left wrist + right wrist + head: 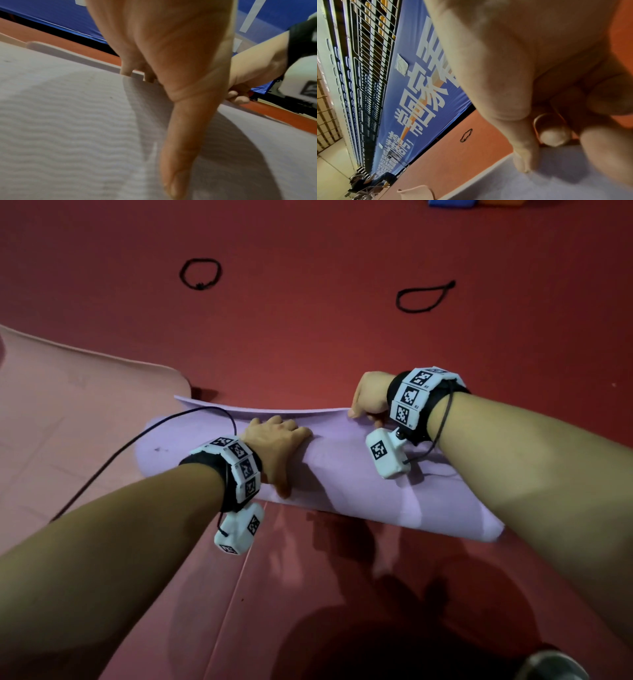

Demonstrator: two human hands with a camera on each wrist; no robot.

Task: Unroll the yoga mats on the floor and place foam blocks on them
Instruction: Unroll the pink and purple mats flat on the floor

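Note:
A purple yoga mat (359, 481) lies rolled across the red floor, its loose end lifted on the far side. My left hand (277, 446) sits over the roll's middle. Its fingers hook over the crest towards the loose flap, and the thumb (180, 155) stretches down the near side of the textured mat (68, 128). At the flap's far right corner my right hand (368, 402) pinches the edge, thumb (522, 155) on top of the mat (539, 186) and fingers curled beneath. A pink mat (68, 412) lies unrolled at the left.
Two black cord loops (200, 273) (423, 297) lie on the floor beyond the roll. Blue and orange shapes (455, 202) show at the top edge. A cable (137, 440) runs from my left wrist over the pink mat. A shoe (551, 666) is at bottom right.

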